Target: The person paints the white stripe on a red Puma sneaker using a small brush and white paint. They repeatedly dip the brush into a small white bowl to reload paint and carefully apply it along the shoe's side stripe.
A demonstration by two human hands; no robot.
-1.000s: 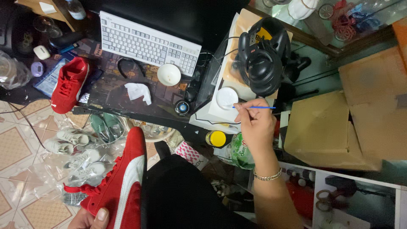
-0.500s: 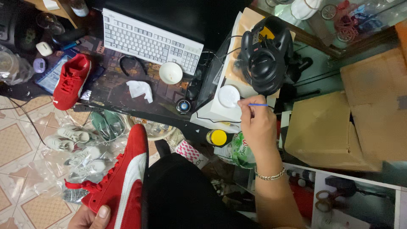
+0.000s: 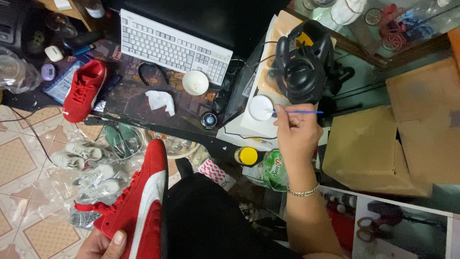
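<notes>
brush [image 3: 306, 112] | R hand [image 3: 297, 134] pinches it, tip hidden at white jar [image 3: 261, 107]; L hand [image 3: 103, 244] grips red shoe [image 3: 136, 206], cut off

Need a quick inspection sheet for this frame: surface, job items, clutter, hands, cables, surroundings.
Surface: dark desk mat, crowded.
Job's things: thin blue brush tip at small white round pot; red shoe held low beside the lap.
Clutter: second red shoe, white keyboard, crumpled tissue, white round lid, black headphones.
Hands: right hand pinches the brush; left hand grips the shoe's heel end.
Cables: black cable trails across the desk edge.
Surroundings: cardboard boxes, bagged shoes on tiled floor.
</notes>
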